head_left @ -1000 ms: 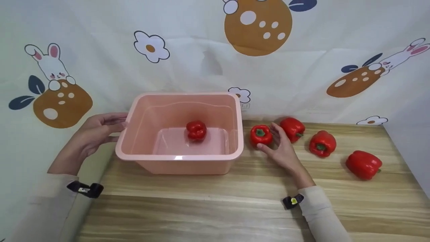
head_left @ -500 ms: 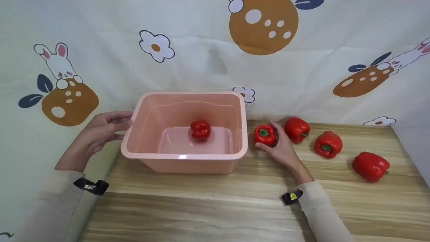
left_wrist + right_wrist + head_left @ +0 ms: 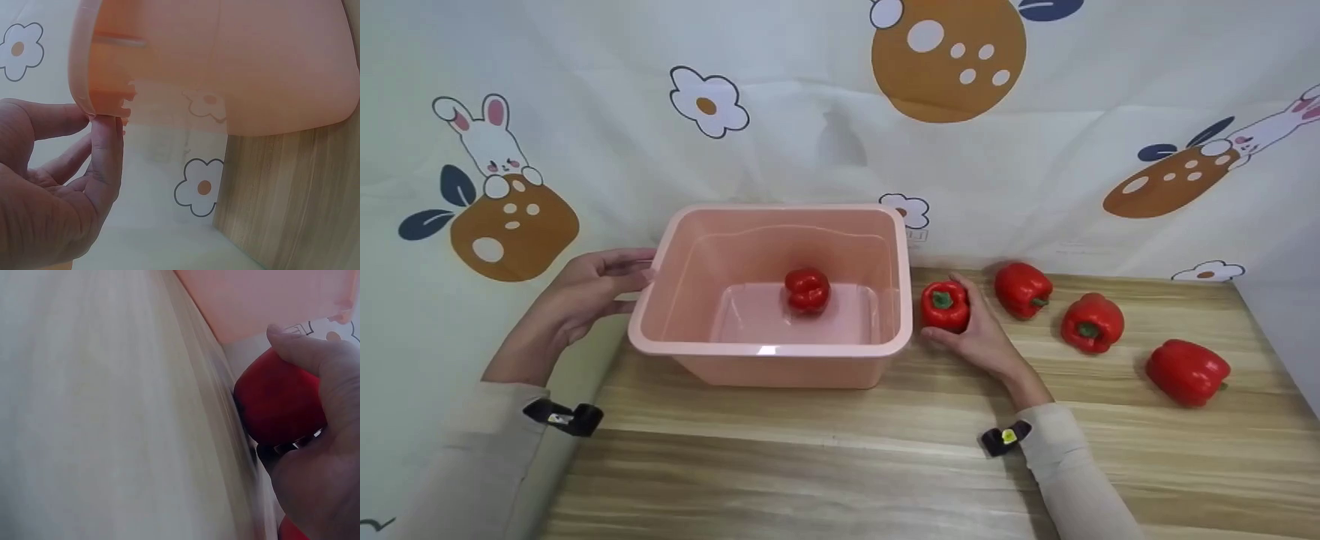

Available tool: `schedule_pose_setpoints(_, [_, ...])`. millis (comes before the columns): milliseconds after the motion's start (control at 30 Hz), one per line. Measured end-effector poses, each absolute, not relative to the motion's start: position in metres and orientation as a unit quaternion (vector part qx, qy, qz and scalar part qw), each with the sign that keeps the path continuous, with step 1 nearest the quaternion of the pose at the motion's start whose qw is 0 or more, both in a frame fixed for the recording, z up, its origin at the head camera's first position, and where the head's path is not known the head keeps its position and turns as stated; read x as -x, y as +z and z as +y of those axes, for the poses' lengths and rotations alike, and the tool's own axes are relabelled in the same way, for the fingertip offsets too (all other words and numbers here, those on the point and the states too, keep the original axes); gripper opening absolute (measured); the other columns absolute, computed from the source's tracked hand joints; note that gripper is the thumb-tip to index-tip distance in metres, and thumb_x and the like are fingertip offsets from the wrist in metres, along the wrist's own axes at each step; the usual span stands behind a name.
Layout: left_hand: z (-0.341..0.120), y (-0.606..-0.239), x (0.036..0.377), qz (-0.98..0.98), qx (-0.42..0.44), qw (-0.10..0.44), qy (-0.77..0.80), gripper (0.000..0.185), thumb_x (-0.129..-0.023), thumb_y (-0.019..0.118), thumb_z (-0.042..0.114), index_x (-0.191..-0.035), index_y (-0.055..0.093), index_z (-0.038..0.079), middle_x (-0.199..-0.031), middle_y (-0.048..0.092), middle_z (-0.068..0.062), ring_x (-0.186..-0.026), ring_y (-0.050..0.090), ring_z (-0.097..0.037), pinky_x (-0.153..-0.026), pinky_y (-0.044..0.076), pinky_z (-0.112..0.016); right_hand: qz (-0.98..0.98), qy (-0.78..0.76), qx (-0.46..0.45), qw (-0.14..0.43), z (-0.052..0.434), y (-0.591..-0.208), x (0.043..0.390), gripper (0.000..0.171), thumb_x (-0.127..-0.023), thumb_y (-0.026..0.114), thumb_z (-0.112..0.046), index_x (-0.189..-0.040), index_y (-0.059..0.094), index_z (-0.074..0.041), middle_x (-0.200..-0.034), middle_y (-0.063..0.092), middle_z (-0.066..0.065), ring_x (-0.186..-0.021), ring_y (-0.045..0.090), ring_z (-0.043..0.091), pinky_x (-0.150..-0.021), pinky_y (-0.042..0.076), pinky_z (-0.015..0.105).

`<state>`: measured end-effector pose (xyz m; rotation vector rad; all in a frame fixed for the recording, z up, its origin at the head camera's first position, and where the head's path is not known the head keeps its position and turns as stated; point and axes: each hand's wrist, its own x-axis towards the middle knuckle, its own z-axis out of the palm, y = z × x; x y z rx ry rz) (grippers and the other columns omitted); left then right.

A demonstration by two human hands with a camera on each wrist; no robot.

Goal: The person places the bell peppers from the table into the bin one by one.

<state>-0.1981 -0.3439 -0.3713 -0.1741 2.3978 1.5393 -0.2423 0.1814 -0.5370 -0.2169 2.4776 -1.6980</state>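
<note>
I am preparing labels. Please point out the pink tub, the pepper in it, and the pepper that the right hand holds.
Pink tub point(image 3: 784, 370), head view, front outer wall.
Pepper in the tub point(image 3: 808, 291), head view, middle of its body.
Held pepper point(image 3: 278, 401), right wrist view, middle of its side.

The tub point(image 3: 769, 370) looks like smooth, lightly shiny plastic. The peppers point(image 3: 1188, 372) are smooth and glossy. The counter point(image 3: 832, 465) shows wood grain with a soft sheen; the sleeves point(image 3: 1084, 472) look like matt cloth.

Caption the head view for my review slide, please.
Left hand holds a pink tub with one red pepper inside; right hand grips another pepper, with three more peppers on the table.
</note>
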Motion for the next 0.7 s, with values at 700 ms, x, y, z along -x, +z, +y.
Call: schedule_pose_setpoints(700, [-0.3438,-0.3725,0.1970,0.840,0.060,0.136,0.522,0.066,-0.106,0.066,0.032,-0.161,0.041,0.003,-0.123,0.063,0.011,-0.106,0.068,0.003,-0.090,0.065,-0.024,0.806,-0.576,0.097,0.091,0.1812,-0.5326,0.2370,0.085,-0.084,0.086,-0.010,-0.156,0.040,-0.016,-0.155,0.049,0.010,-0.147,0.044,0.032,-0.124,0.044,0.056])
